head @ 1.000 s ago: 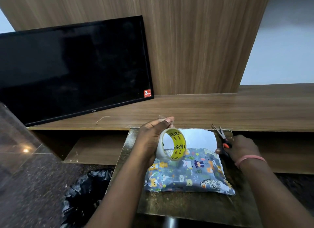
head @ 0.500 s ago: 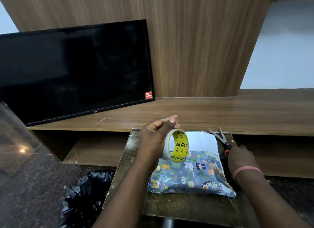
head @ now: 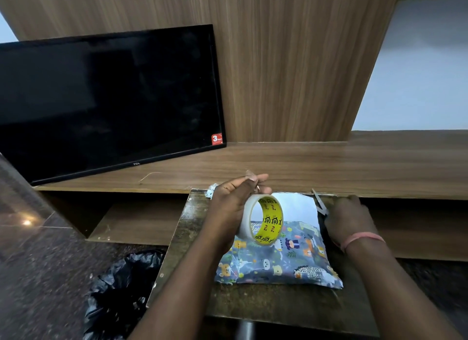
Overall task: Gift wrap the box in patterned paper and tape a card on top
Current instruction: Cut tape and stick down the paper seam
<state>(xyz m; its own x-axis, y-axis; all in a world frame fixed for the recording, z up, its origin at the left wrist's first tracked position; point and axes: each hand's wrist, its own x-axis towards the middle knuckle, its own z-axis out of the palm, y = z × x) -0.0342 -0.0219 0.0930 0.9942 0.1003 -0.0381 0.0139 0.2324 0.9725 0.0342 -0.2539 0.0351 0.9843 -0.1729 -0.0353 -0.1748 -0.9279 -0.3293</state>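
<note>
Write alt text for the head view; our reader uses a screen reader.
A left hand holds a tape roll above a wrapped box while the right hand grips scissors beside it.

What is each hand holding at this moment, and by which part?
The left hand holds the tape roll by its outer rim, pinching the pulled free end above. The right hand grips the scissors at the handles; only the blades show.

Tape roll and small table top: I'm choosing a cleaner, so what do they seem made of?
Tape roll: glossy clear plastic film, it seems, on a yellow printed core, probably cardboard. Small table top: looks like worn, mottled dark wood or laminate, dull with a faint sheen; uncertain.
</note>
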